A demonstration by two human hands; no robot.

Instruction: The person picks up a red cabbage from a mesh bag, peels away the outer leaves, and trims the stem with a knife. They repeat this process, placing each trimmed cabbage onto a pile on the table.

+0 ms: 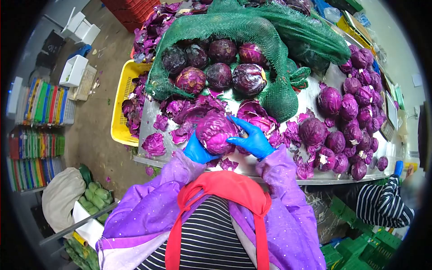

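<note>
A peeled red cabbage [216,133] is held above the steel table [148,118] in front of me. My left hand [198,150], in a blue glove, cups it from the lower left. My right hand [253,138], also gloved in blue, is closed around a small dark-handled tool [243,133]; its blade, if any, is hidden. Fingertips of that hand touch the cabbage's right side. Loose purple leaves [198,109] lie around and behind it. Beyond them, a green mesh bag [216,29] lies open toward me with several dark, unpeeled cabbages [219,75] inside.
Peeled cabbages [349,108] are piled on the right. A yellow crate [119,121] of leaves stands at the table's left edge, red crates [130,12] behind. A person in a striped sleeve [382,203] is at far right, near green crates [355,249]. Shelved coloured crates [45,101] stand left.
</note>
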